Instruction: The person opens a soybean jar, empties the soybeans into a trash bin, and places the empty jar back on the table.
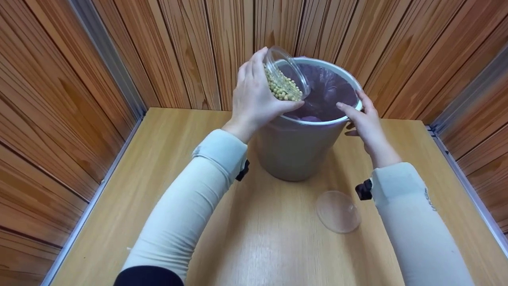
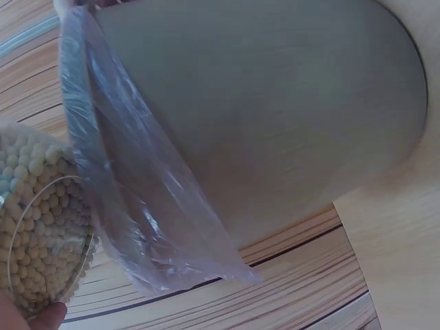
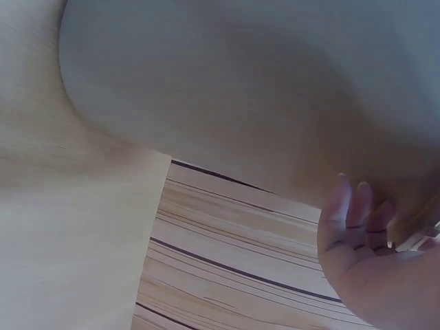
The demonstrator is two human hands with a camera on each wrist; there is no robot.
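My left hand (image 1: 256, 93) grips a clear round plastic container (image 1: 286, 65) and tilts it over the near left rim of the bin. Dried peas (image 1: 283, 86), pale green-yellow, lie against its lower side, close to its mouth. In the left wrist view the peas (image 2: 41, 220) show through the container beside the bag's edge. The trash bin (image 1: 295, 153) stands upright, lined with a purple translucent bag (image 1: 329, 85) folded over its white rim. My right hand (image 1: 367, 123) holds that rim at the right, thumb inside; in the right wrist view its other fingers (image 3: 357, 213) curl by the outer wall.
A clear round lid (image 1: 338, 211) lies flat on the wooden table (image 1: 270, 246), in front of the bin and to its right. Wood-panelled walls (image 1: 182, 51) enclose the table at the back and both sides. Metal strips (image 1: 95, 202) run along the side edges.
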